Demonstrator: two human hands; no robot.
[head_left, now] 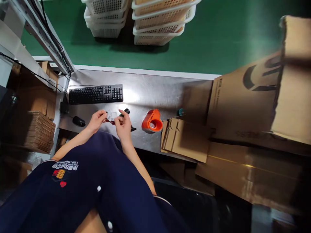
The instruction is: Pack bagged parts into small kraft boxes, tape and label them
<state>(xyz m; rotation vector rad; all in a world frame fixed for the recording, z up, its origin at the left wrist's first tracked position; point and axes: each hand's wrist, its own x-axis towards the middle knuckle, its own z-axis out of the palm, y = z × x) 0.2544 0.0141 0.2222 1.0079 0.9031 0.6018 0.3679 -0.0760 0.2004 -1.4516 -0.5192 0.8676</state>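
Note:
Between my two hands, over the metal bench, is a small clear plastic packet (112, 116); what it contains is too small to make out. My left hand (97, 119) pinches its left side with the fingertips. On the packet's right side, my right hand (123, 124) has closed its thumb and fingers. Just behind the right hand lies a black handheld tool (126, 111), perhaps a scanner, partly hidden by the fingers. Beyond the hands is a black keyboard (96, 94), and a black mouse (79, 121) sits to the left.
An orange tape dispenser (152, 120) stands right of my hands. Flat cardboard pieces (186, 137) and a large carton (245, 97) fill the right side. White baskets (155, 39) are stacked on the green surface (213, 42) behind. Folded cardboard (40, 131) is piled at left.

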